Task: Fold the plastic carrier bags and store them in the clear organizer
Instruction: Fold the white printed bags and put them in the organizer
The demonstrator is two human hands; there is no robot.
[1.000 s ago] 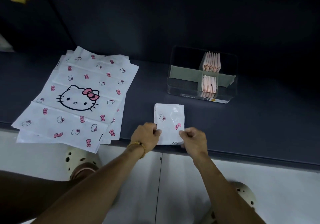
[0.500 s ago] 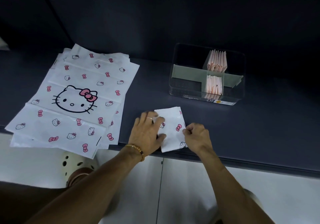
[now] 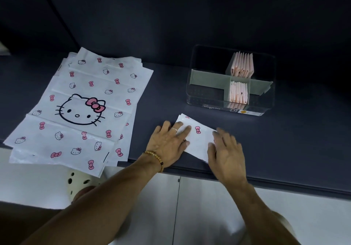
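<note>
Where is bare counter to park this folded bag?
Bare counter lies between the flat bag stack and the clear organizer, also right of it. Crowded: both hands, left and right, on the folded bag.

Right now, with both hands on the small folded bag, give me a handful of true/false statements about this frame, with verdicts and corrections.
1. Both the left hand and the right hand lie flat on the folded bag. True.
2. The clear organizer holds no bags yet. False: folded pink bags stand in its middle compartments.
3. A stack of unfolded bags lies left of the folded one. True.
4. The folded bag is already inside the organizer. False: it lies on the dark counter, in front of the organizer.
5. The beaded bracelet is on the right wrist. False: it is on the left wrist.
</note>
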